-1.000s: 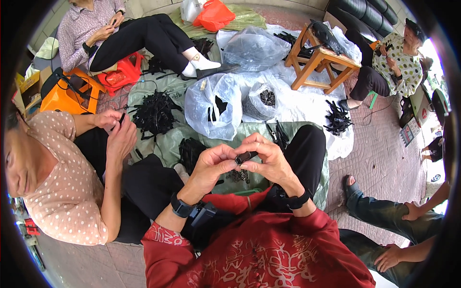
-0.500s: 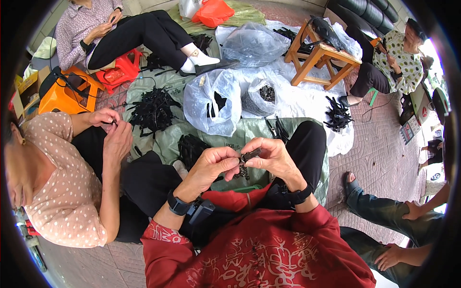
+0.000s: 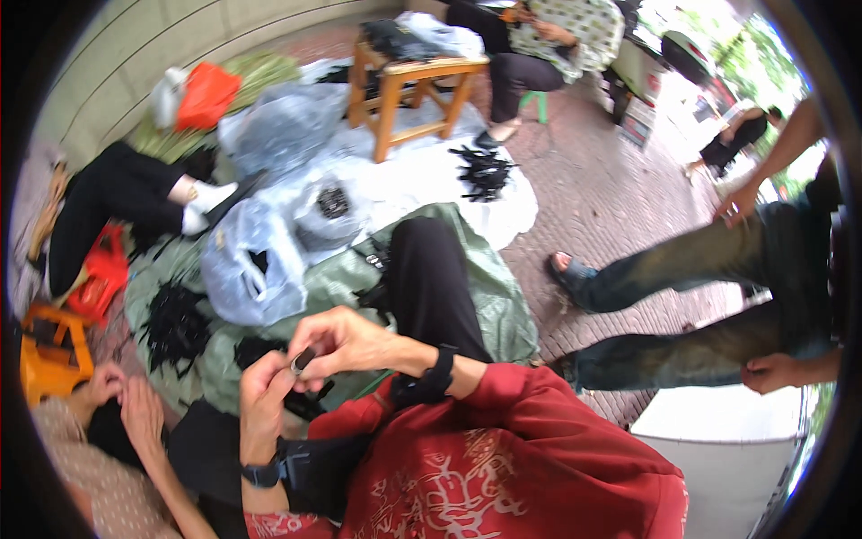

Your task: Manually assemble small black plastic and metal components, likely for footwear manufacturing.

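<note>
Over my lap, my right hand pinches a small dark strip-like piece with a shiny metal part at its lower end. My left hand is closed with thumb and fingertips against that metal end, so both hands share the piece. Blur hides its exact kind. Just beyond my hands, black strips lie on a green sheet. Farther off stand an open clear plastic bag with something black inside and a smaller bag of small dark parts.
Black strip piles lie left and far ahead. A wooden stool stands beyond the bags. At left sits a co-worker, whose hands are close to mine; an orange stool is near. A person in jeans is at right.
My view has swung to the right, so the scene sits farther left and the person in jeans shows more. Both hands still hold the dark piece, now turned more upright.
</note>
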